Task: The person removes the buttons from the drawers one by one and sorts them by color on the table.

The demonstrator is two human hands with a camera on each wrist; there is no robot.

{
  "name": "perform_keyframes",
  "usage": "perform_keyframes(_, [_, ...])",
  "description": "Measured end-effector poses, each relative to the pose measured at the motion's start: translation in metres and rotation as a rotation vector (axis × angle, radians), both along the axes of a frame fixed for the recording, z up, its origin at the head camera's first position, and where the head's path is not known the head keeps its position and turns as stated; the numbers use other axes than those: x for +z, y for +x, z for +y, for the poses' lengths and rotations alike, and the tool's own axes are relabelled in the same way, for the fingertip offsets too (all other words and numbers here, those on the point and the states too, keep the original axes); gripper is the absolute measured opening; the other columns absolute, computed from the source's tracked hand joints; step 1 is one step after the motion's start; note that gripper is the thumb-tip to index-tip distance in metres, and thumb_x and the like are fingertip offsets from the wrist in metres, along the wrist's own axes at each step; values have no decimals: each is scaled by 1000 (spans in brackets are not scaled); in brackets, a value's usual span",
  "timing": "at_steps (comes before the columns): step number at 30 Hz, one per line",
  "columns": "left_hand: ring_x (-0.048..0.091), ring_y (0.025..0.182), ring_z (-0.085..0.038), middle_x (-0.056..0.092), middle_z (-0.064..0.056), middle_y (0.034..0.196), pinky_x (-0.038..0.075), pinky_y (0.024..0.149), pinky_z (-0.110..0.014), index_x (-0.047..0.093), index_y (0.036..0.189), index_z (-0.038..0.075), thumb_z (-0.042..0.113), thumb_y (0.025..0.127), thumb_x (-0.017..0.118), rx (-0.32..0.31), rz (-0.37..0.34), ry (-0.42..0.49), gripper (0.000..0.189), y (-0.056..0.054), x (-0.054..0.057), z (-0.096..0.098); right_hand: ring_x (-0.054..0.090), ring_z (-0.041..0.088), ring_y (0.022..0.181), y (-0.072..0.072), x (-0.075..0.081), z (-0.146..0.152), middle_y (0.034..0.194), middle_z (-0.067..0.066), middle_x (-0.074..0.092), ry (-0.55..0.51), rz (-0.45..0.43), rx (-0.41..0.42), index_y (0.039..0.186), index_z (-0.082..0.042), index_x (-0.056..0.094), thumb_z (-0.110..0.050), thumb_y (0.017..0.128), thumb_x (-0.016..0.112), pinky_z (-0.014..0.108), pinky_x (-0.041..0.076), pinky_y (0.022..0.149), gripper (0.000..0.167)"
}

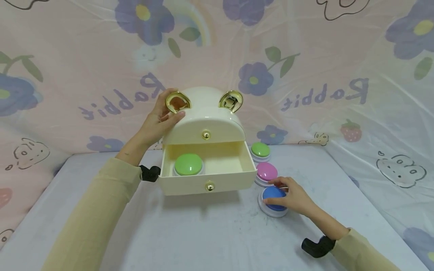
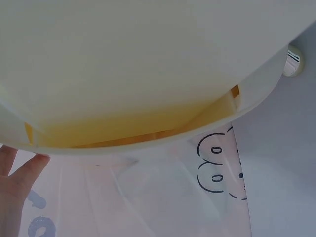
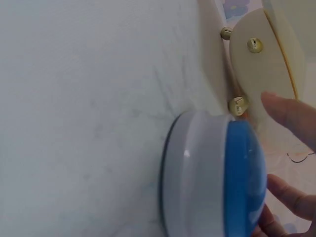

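Note:
A cream drawer box [image 1: 203,126] with two gold-rimmed ears stands at the centre, its lower drawer [image 1: 234,182] pulled out. Inside that drawer, toward the left, sits a green push button [image 1: 188,164] on a white base. My left hand [image 1: 157,122] holds the box's upper left by the ear, thumb in front and fingers behind; the left wrist view shows fingertips [image 2: 37,165] at the box's edge. To the right, my right hand [image 1: 296,197] reaches over a blue push button [image 1: 275,196] standing on the table. In the right wrist view the thumb and fingers spread around its blue dome [image 3: 247,173].
Behind the blue button, a pink push button [image 1: 266,171] and another green one [image 1: 260,149] line up along the box's right side. The white-covered table [image 1: 203,241] runs back to a flower-printed curtain [image 1: 288,37].

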State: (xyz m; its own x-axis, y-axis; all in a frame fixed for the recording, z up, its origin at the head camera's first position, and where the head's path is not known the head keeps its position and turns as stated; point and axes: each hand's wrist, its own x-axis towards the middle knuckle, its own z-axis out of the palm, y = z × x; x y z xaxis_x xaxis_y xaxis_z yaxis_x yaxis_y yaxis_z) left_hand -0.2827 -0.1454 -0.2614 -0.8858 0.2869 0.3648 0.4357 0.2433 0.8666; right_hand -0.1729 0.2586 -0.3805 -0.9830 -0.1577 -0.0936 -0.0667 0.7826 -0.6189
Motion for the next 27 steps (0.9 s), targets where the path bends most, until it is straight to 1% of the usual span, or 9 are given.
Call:
perform_keyframes(6, [35, 140, -25, 45, -7, 139, 23, 114, -53, 23, 145, 42, 25, 95, 60, -4, 10, 6, 64, -1, -1, 0, 53, 34, 114, -4, 11, -5, 123, 18, 55, -75, 78, 37, 124, 0, 56, -38, 77, 79, 51, 47, 96, 65])
perform_keyframes(11, [34, 141, -24, 45, -5, 139, 24, 114, -54, 23, 144, 44, 26, 95, 59, -10, 6, 3, 64, -1, -2, 0, 55, 34, 112, -8, 24, -9, 121, 16, 57, -170, 140, 52, 122, -3, 58, -32, 81, 77, 50, 49, 93, 55])
perform_keyframes(13, [34, 141, -24, 44, -6, 140, 24, 113, -54, 23, 145, 43, 26, 95, 59, -11, 7, 0, 64, -1, -1, 0, 56, 32, 111, -8, 31, -12, 120, 15, 58, -186, 168, 50, 121, -4, 59, -31, 82, 76, 44, 51, 92, 50])
perform_keyframes(15, [34, 141, -24, 44, -6, 140, 24, 114, -54, 22, 145, 43, 26, 95, 59, -11, 7, -2, 64, -1, -1, -1, 58, 29, 107, -9, 38, -14, 119, 14, 59, -205, 211, 51, 120, -4, 61, -28, 84, 75, 34, 53, 89, 45])
perform_keyframes(17, [34, 141, -26, 44, -8, 140, 24, 113, -54, 22, 145, 43, 26, 95, 59, -10, 7, -1, 64, 0, -1, -1, 59, 23, 104, -10, 45, -17, 117, 13, 60, -227, 256, 55, 118, -4, 62, -23, 85, 74, 23, 52, 86, 40])
perform_keyframes(19, [34, 141, -27, 44, -9, 140, 24, 113, -54, 23, 144, 44, 26, 96, 59, -9, 8, -2, 64, 0, -1, -1, 60, 16, 100, -12, 52, -20, 114, 11, 62, -264, 308, 56, 115, -3, 63, -19, 85, 73, 16, 50, 83, 35])
perform_keyframes(23, [35, 140, -27, 45, -8, 139, 23, 114, -54, 22, 144, 43, 26, 96, 59, -8, 17, -4, 63, -1, -1, -1, 59, 6, 94, -17, 69, -28, 107, 2, 65, -325, 378, 50, 112, -2, 64, -16, 86, 72, 14, 49, 80, 30])
perform_keyframes(25, [35, 140, -26, 45, -8, 139, 23, 114, -54, 23, 144, 43, 26, 96, 59, -9, 20, -5, 63, -1, -2, -1, 59, 4, 93, -20, 76, -32, 105, -2, 65, -343, 393, 44, 110, -2, 65, -18, 87, 71, 14, 49, 78, 29])
perform_keyframes(27, [35, 140, -27, 45, -9, 139, 23, 114, -55, 23, 144, 42, 25, 96, 59, -13, 21, 0, 63, -1, -2, 0, 60, 5, 92, -22, 82, -37, 105, -2, 65, -353, 396, 48, 110, -2, 65, -20, 87, 71, 15, 50, 77, 29])
